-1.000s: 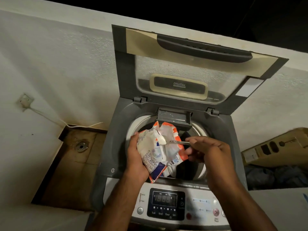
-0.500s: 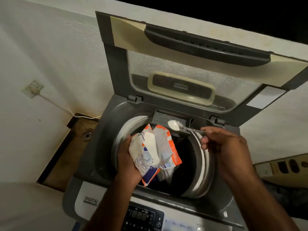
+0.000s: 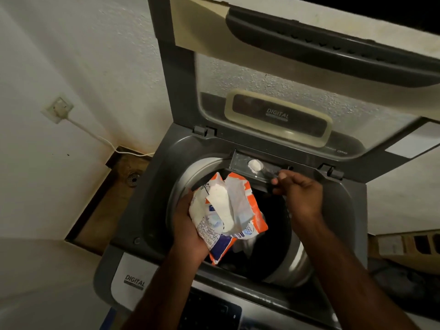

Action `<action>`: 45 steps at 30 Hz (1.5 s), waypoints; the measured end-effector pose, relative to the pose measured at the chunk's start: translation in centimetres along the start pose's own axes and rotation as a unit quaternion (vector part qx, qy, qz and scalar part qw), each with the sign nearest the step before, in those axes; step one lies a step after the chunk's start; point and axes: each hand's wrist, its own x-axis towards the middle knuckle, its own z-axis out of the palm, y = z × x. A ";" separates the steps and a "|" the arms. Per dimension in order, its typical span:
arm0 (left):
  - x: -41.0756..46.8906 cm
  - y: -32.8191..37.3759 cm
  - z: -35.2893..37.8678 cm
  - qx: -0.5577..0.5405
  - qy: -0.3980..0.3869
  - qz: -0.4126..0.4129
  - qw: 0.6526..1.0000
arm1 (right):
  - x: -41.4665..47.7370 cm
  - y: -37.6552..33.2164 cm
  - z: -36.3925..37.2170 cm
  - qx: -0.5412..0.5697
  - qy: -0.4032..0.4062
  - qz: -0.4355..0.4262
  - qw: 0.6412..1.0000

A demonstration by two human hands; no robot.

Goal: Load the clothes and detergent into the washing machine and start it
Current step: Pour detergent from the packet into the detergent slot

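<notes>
A grey top-loading washing machine stands with its lid raised. My left hand grips an opened orange, white and blue detergent packet above the dark drum. My right hand holds a metal spoon heaped with white powder over the detergent tray at the drum's back rim. Pale clothes show dimly in the drum under the packet.
A white wall with a socket and cable lies to the left. A recessed brown floor with a drain sits beside the machine. The control panel is at the bottom edge. A cardboard box lies at the right.
My right hand has carried the powder-filled spoon from the packet up and back over the detergent tray. The camera has moved closer and tilted down. The packet stays in my left hand.
</notes>
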 end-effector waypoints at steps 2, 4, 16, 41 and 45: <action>-0.3 0.3 0.1 0.006 -0.021 -0.046 0.999 | -0.3 0.5 0.1 -0.013 -0.001 -0.025 1.000; -0.2 0.1 0.1 0.012 -0.050 -0.057 0.997 | -0.3 0.8 0.0 -0.024 -0.002 -0.052 0.998; 0.5 -0.1 -1.1 0.010 -0.097 -0.062 0.993 | -4.7 -4.1 -3.7 0.109 -0.054 -0.044 0.992; 0.3 -0.4 -0.5 0.000 -0.113 -0.051 0.992 | -10.0 -4.7 -1.8 0.013 -0.090 0.046 0.995; 0.7 -0.6 -0.8 0.001 -0.108 -0.043 0.993 | -8.6 -4.8 -3.6 0.029 -0.084 0.059 0.994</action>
